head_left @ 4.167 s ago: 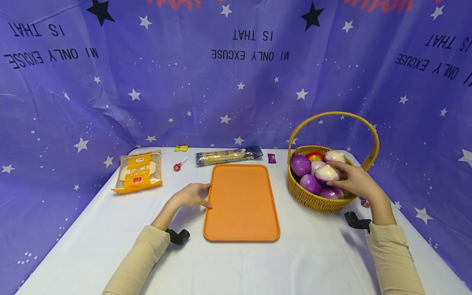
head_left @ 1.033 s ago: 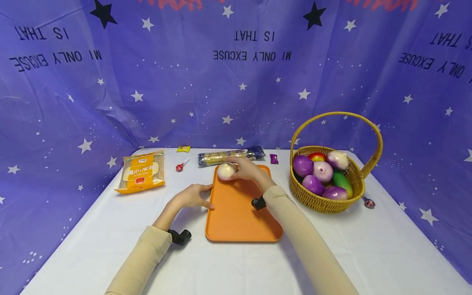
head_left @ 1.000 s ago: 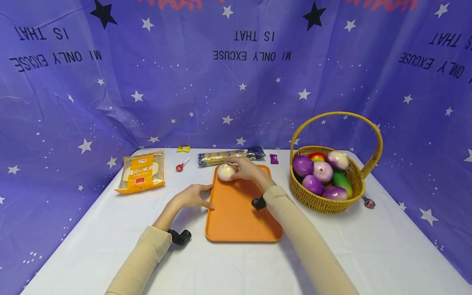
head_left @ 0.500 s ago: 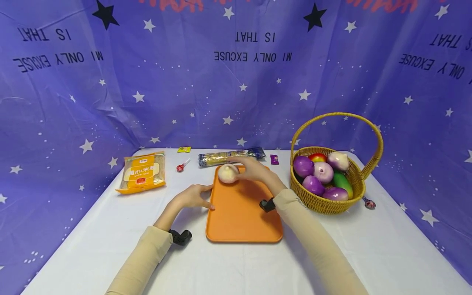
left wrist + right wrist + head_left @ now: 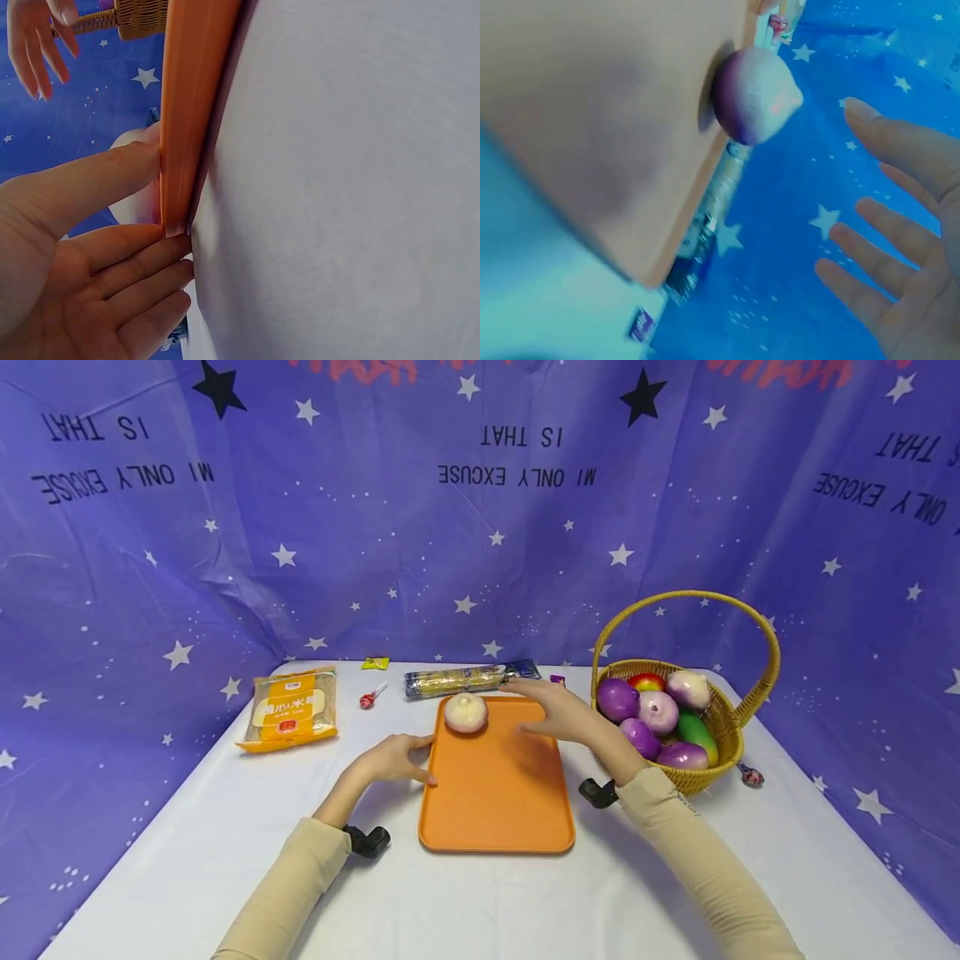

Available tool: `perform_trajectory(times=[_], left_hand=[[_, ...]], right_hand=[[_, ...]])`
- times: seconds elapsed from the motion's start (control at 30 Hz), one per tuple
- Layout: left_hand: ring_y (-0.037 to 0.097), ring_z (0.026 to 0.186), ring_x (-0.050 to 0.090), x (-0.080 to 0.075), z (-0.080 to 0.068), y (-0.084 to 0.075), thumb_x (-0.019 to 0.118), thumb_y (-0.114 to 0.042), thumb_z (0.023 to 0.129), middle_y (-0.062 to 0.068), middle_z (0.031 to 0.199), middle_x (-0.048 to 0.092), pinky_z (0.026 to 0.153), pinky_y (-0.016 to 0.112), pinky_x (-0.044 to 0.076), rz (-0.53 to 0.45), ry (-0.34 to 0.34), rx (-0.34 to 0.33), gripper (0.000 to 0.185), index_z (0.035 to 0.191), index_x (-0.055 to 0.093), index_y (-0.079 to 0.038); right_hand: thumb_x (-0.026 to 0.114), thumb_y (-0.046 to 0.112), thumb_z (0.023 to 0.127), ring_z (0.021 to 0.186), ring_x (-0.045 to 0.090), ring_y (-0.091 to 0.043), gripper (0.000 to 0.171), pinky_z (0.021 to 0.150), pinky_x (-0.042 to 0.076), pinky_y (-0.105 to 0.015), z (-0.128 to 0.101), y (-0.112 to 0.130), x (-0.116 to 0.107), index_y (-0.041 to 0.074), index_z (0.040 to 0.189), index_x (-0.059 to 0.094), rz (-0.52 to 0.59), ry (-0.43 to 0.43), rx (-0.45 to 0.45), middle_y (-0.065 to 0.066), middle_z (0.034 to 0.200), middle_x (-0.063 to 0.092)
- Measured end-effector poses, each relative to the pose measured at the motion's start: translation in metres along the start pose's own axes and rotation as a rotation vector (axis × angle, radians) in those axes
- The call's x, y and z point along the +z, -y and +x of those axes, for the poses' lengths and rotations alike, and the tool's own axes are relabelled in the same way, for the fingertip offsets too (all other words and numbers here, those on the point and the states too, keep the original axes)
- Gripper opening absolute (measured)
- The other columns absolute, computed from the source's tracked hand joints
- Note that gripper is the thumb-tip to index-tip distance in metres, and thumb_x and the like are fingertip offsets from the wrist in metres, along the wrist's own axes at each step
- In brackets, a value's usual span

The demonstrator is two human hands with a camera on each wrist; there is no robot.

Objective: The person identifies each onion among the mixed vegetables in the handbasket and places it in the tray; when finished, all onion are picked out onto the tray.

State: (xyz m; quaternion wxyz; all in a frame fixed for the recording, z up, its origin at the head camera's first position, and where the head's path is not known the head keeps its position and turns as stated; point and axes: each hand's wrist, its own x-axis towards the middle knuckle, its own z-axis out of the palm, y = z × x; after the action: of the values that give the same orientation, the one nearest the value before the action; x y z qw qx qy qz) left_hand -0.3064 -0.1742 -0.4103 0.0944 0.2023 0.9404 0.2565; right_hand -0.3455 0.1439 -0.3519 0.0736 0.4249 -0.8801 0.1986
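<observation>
An onion (image 5: pixel 466 713), pale with a purple underside, sits at the far left corner of the orange tray (image 5: pixel 498 802). My right hand (image 5: pixel 562 714), fingers spread and holding nothing, hovers over the tray's right side; the right wrist view shows a gap between it and the onion (image 5: pixel 754 96). My left hand (image 5: pixel 390 760) stays at the tray's left edge. Up close, the left thumb (image 5: pixel 127 169) lies over the rim while the fairly straight fingers (image 5: pixel 146 274) reach down at the tray's edge to the table.
Right of the tray, a wicker basket (image 5: pixel 637 770) with a tall handle holds several purple onions and green and red produce. A long clear packet (image 5: pixel 457 681) lies behind the tray. Leftward are an orange bag (image 5: pixel 292 710), a red lollipop (image 5: pixel 367 700) and a yellow candy (image 5: pixel 376 663).
My right hand brought the onion from the basket to the tray's far left corner, let go and drew back rightward. A green item in the basket is now uncovered. My left hand kept its place.
</observation>
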Motion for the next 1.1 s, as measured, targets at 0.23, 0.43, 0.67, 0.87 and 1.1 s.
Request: perform_trajectory(times=[0.23, 0.43, 0.67, 0.87, 1.1], left_hand=[[0.039, 0.132, 0.039, 0.0, 0.001, 0.002, 0.084, -0.037, 0.073, 0.021, 0.142, 0.047, 0.108, 0.05, 0.032, 0.013, 0.001, 0.006, 0.087, 0.142, 0.045, -0.001], [0.039, 0.132, 0.039, 0.0, 0.002, 0.003, 0.084, -0.038, 0.073, 0.021, 0.142, 0.047, 0.108, 0.05, 0.033, 0.015, 0.005, 0.01, 0.087, 0.142, 0.045, -0.001], [0.039, 0.132, 0.039, 0.0, 0.0, 0.002, 0.084, -0.037, 0.073, 0.021, 0.141, 0.047, 0.108, 0.05, 0.033, -0.001, 0.003, 0.016, 0.087, 0.142, 0.046, 0.0], [0.04, 0.132, 0.04, 0.0, 0.001, 0.002, 0.084, -0.037, 0.073, 0.021, 0.141, 0.047, 0.108, 0.05, 0.032, 0.002, 0.003, 0.016, 0.087, 0.142, 0.046, 0.0], [0.04, 0.131, 0.04, 0.001, 0.001, 0.002, 0.084, -0.036, 0.073, 0.022, 0.141, 0.047, 0.107, 0.051, 0.034, -0.002, -0.001, 0.014, 0.086, 0.142, 0.046, 0.0]], right_hand=[[0.078, 0.018, 0.082, 0.131, 0.043, -0.034, 0.061, 0.107, 0.035, -0.05, -0.038, 0.003, -0.031, 0.008, 0.137, 0.055, -0.056, -0.001, -0.041, -0.015, 0.142, 0.049], [0.08, 0.02, 0.081, 0.128, 0.045, -0.036, 0.058, 0.104, 0.038, -0.053, -0.067, -0.01, -0.053, 0.008, 0.133, 0.058, -0.092, -0.032, 0.003, -0.016, 0.139, 0.052], [0.081, 0.013, 0.079, 0.119, 0.053, -0.034, 0.051, 0.1, 0.042, -0.051, -0.088, -0.042, -0.078, 0.006, 0.126, 0.062, -0.129, -0.02, 0.066, -0.014, 0.127, 0.06], [0.08, 0.018, 0.08, 0.119, 0.053, -0.036, 0.051, 0.098, 0.042, -0.055, -0.09, -0.068, -0.093, 0.005, 0.126, 0.063, -0.118, 0.058, 0.173, -0.015, 0.129, 0.06], [0.079, 0.028, 0.08, 0.113, 0.056, -0.041, 0.063, 0.096, 0.043, -0.057, -0.083, -0.096, -0.098, 0.002, 0.133, 0.056, -0.035, 0.138, 0.268, -0.02, 0.133, 0.055]])
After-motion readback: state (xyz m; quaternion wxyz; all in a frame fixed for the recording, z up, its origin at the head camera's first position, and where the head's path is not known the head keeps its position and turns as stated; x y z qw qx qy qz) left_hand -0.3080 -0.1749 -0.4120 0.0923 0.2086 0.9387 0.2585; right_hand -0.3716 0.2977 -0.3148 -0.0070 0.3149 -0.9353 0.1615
